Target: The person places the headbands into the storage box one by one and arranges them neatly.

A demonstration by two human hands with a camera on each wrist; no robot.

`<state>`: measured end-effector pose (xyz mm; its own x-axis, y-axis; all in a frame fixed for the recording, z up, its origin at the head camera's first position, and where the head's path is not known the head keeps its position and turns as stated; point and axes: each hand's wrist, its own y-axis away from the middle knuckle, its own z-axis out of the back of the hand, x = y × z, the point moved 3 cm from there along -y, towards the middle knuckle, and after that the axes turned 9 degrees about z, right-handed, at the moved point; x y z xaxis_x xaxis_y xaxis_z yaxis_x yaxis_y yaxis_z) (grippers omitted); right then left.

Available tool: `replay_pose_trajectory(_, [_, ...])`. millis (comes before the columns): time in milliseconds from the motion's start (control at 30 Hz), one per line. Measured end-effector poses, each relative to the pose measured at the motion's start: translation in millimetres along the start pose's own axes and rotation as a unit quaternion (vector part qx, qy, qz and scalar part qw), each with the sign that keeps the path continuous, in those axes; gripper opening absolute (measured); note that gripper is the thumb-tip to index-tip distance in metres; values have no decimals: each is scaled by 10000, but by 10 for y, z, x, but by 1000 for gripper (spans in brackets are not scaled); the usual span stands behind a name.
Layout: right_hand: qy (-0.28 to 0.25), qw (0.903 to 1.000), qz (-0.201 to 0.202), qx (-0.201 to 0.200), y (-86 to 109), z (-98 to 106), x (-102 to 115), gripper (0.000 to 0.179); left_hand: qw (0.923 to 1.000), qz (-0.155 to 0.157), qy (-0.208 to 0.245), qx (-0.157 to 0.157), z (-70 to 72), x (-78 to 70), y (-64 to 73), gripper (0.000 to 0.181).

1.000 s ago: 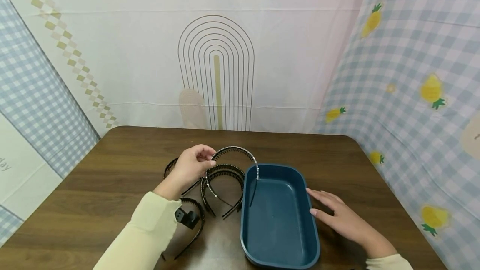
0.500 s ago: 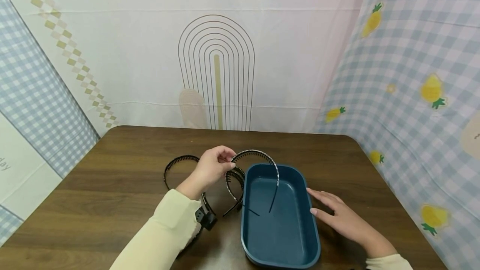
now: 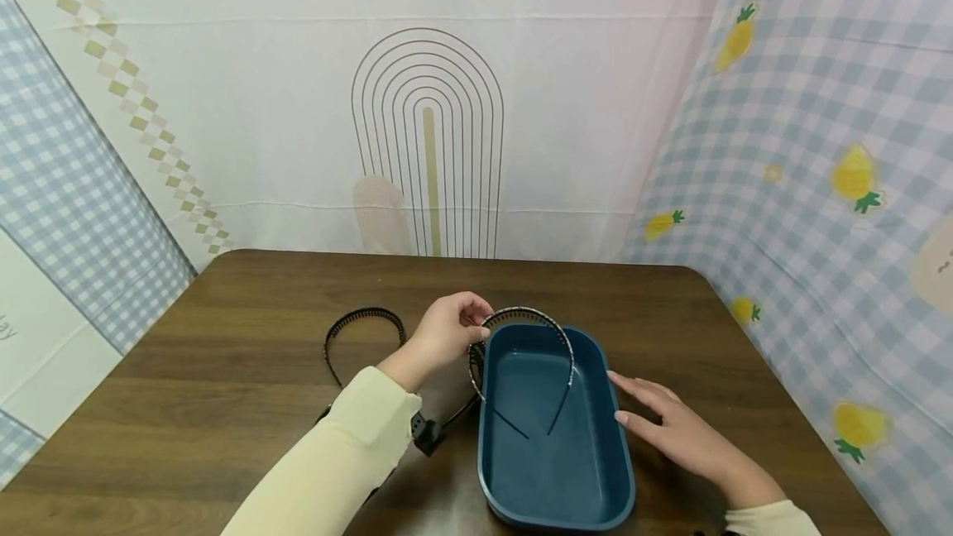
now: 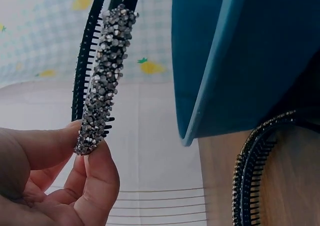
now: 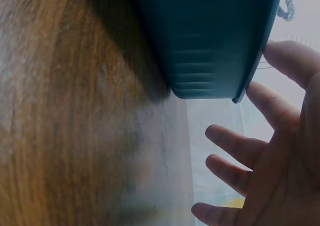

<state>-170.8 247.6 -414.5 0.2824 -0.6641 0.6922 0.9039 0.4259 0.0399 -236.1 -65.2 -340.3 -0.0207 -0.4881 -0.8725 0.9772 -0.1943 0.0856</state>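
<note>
Head view on my remote feed: the patterned cloth backdrop (image 3: 596,122) fills the top half, with the brown wooden table (image 3: 253,354) under it. Right of centre, lower down, sits the deep blue plastic tub (image 3: 554,478).

Now the hands. Lower right, the right hand (image 3: 670,428) has its fingers spread, index fingertip and thumb touching the tub's rim. Near the centre, the left hand (image 3: 447,333) pinches a headband by one side between thumb and fingers, and the left wrist view gives me the detail: it's the rhinestone-studded headband (image 4: 107,75), toothed inside. Its loop and both tips show over the tub's upper half; whether a tip touches inside, I can't tell.

A black toothed headband (image 3: 365,313) lies left of centre, and a dark beaded headband (image 4: 245,176) curves near the tub, lower right in the left wrist view.

I'd call this the placing step, headband into tub. The next move calls for lowering it inside the rim before the pinch loosens, the other hand steadying.
</note>
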Motion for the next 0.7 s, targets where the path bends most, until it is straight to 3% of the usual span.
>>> replay_pose_trajectory(300, [68, 10000, 46, -45, 0, 4, 1, 60, 9991, -170, -349, 195, -173, -87, -39, 18])
replay_pose_trajectory(700, [-8, 10000, 20, -46, -7, -14, -22, 59, 9977, -62, -518, 428, -361, -116, -77, 16])
